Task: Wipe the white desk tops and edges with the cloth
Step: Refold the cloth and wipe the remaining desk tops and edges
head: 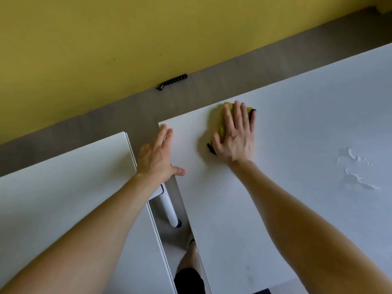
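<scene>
Two white desks stand side by side with a narrow gap between them. On the right desk (297,134), near its far left corner, lies a yellow cloth with black trim (219,122). My right hand (235,134) presses flat on the cloth with straight, spread fingers. My left hand (158,154) rests with straight fingers along the left edge of the right desk, thumb on the top surface. The left desk (63,183) lies under my left forearm.
A patch of wet streaks or peeled surface (356,170) marks the right desk. In the gap stand a white desk leg (168,209) and my leg (191,262). Grey floor (212,85) and a yellow wall (106,39) lie beyond; a black object (172,81) sits at the wall base.
</scene>
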Available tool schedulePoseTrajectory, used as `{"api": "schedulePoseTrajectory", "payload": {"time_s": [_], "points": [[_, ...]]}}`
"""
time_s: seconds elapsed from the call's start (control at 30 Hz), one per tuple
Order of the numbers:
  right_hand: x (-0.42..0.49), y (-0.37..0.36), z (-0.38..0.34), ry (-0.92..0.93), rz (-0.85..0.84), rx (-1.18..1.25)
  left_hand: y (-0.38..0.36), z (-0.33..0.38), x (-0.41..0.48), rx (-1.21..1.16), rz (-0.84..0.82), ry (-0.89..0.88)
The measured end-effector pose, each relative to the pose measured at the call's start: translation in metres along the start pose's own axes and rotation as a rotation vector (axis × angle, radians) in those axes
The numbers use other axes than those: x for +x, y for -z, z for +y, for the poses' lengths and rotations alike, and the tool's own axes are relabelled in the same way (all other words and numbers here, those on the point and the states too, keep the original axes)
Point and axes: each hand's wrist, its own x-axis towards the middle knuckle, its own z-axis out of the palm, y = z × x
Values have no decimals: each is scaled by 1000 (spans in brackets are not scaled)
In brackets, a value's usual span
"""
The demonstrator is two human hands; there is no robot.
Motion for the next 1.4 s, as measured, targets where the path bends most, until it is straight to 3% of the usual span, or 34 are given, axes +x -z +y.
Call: {"api": "schedulePoseTrajectory", "payload": {"time_s": [0.1,0.2,0.27,0.37,0.47,0.53,0.63,0.77,0.83,0.9,1.0,1.2,1.3,1.4], "points": [[-20,-12,-44,486,-154,14,2,2,-2,-20,21,2],[-3,-6,-16,680,-190,-54,4,3,-1,4,21,14],[14,4,23,596,-155,-65,4,4,-1,23,1,25],[31,22,74,287,-53,2,2,6,-1,41,9,29],[28,20,54,78,-45,-4,-1,3,0,51,9,14],[18,8,5,127,-61,3,0,1,-5,77,34,8],[6,-10,-71,417,-152,-21,-10,-3,-28,126,175,66],[15,-14,-64,625,-195,-26,-52,-28,-75,129,384,146],[25,-6,-30,554,-141,11,-73,-54,-96,125,447,198],[29,5,0,331,-83,27,-93,-77,-113,138,454,226],[23,5,-17,99,-33,-28,-112,-92,-121,94,491,190],[17,-28,-117,341,-80,-29,-121,-99,-113,23,595,158],[5,-29,-118,346,-77,-29,-125,-101,-113,15,600,158],[-71,-13,-102,385,-90,48,-128,-102,-115,-22,610,160]]}}
